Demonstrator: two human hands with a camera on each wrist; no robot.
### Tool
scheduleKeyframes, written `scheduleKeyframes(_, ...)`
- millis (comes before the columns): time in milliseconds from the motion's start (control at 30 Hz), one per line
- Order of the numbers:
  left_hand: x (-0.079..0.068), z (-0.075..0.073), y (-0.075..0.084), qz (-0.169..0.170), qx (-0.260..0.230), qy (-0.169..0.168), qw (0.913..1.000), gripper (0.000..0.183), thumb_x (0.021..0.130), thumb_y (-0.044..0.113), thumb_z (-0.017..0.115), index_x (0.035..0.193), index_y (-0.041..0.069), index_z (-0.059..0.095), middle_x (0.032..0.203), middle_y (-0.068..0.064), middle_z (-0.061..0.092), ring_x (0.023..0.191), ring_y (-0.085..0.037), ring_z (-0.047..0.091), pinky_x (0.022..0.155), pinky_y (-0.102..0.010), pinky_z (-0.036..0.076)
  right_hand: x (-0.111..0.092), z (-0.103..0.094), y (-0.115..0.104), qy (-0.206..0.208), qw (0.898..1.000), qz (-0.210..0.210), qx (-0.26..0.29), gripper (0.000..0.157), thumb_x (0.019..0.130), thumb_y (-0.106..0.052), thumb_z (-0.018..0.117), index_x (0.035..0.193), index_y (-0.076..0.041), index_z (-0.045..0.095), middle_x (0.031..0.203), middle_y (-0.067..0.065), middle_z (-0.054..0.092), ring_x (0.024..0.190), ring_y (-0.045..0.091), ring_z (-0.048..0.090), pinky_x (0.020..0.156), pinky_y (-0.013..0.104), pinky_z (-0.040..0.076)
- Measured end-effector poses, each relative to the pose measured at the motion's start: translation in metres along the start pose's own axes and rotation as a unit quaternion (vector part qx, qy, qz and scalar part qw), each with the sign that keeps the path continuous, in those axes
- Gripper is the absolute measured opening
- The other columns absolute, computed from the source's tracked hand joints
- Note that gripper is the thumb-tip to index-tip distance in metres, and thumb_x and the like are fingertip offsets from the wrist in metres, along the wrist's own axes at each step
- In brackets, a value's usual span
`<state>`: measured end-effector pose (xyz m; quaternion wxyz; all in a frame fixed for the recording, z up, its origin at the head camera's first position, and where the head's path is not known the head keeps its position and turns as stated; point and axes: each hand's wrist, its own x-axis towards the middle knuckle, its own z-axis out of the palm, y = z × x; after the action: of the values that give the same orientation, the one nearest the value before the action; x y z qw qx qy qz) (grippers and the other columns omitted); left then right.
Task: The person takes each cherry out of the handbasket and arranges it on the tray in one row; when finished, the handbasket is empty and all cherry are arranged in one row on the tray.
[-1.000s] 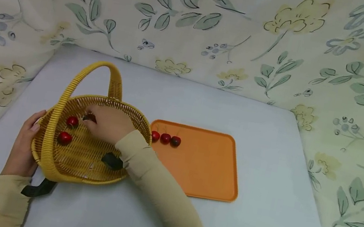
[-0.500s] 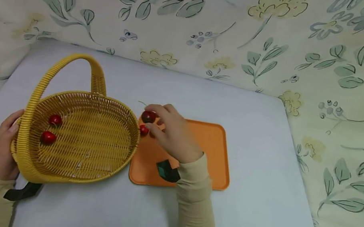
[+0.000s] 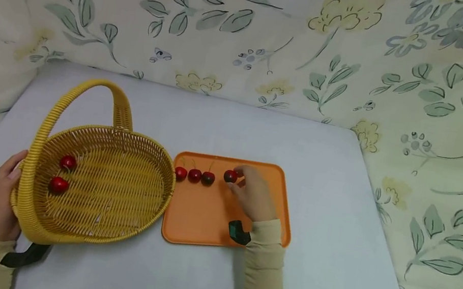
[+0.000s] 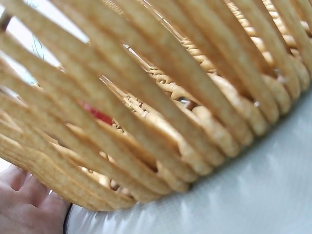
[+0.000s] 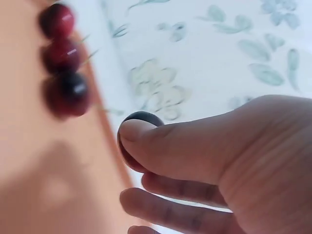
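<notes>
My right hand [image 3: 254, 192] pinches a dark red cherry [image 3: 230, 176] between thumb and fingers, over the orange tray [image 3: 204, 222]. The right wrist view shows the thumb laid across this cherry [image 5: 127, 155]. A row of three cherries [image 3: 194, 175], stems pointing away, lies left of it along the tray's far side. My left hand [image 3: 0, 202] holds the yellow wicker basket [image 3: 121, 187] at its left side. Two red cherries [image 3: 59, 185] lie at the basket's left end. In the left wrist view the fingers [image 4: 29, 200] meet the woven wall; their tips are partly hidden.
The basket's tall arched handle [image 3: 47, 133] rises over its left part. Its right rim comes up against the tray's left edge. Both stand on a white table [image 3: 331, 265], with a floral cloth [image 3: 287, 40] hanging behind and at the sides.
My right hand reached into the basket, came out with a cherry, and moved right over the tray past the row. The left hand stays at the basket, while the head view has shifted.
</notes>
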<state>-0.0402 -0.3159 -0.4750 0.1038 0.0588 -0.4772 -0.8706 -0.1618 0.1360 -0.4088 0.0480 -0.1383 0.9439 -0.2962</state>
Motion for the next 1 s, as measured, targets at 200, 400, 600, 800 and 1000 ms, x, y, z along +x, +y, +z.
scheduleKeyframes(200,-0.001,-0.002,-0.001,0.012,0.002,-0.007,0.9999,0.044,0.105,0.010,0.031,0.149,0.013,0.028,0.132,-0.004,0.047,0.102,-0.007,0.064,0.077,-0.019,0.054,0.007,0.022,0.013,-0.014,1.000,0.003,-0.005,0.037,0.088,-0.018,0.070,0.121,-0.006,0.055,0.110,0.008,0.062,0.089,0.019,0.061,0.078,0.033,0.053)
scheduleKeyframes(400,-0.003,0.000,-0.002,0.023,0.011,-0.015,0.9996,0.045,0.105,0.009,0.030,0.150,0.011,0.026,0.133,-0.003,0.047,0.103,-0.006,0.064,0.077,-0.018,0.054,0.012,0.033,0.016,-0.028,1.000,-0.004,-0.007,0.043,0.088,-0.020,0.070,0.126,-0.005,0.053,0.114,0.010,0.061,0.094,0.022,0.060,0.084,0.035,0.052)
scheduleKeyframes(600,-0.003,0.002,-0.002,0.033,-0.004,-0.029,0.9990,0.044,0.105,0.007,0.028,0.149,0.009,0.026,0.130,-0.005,0.049,0.101,-0.008,0.064,0.077,-0.019,0.054,0.014,0.038,0.015,-0.026,0.999,-0.003,-0.026,0.043,0.089,-0.021,0.068,0.126,-0.006,0.054,0.119,0.010,0.059,0.093,0.021,0.056,0.084,0.034,0.051)
scheduleKeyframes(800,-0.003,0.002,-0.002,0.030,-0.009,-0.025,0.9992,0.045,0.105,0.007,0.029,0.149,0.009,0.025,0.128,-0.005,0.051,0.098,-0.009,0.066,0.075,-0.020,0.055,0.015,0.039,0.015,-0.025,0.999,0.003,-0.028,0.041,0.089,-0.021,0.069,0.125,-0.008,0.055,0.115,0.009,0.059,0.087,0.020,0.054,0.078,0.032,0.050)
scheduleKeyframes(1000,-0.002,0.001,-0.002,0.021,-0.004,-0.014,0.9997,0.044,0.105,0.009,0.031,0.148,0.011,0.028,0.129,-0.005,0.049,0.097,-0.008,0.066,0.075,-0.020,0.054,0.015,0.039,0.015,-0.027,0.999,0.003,-0.026,0.041,0.089,-0.022,0.068,0.125,-0.007,0.055,0.115,0.010,0.058,0.088,0.020,0.055,0.079,0.033,0.051)
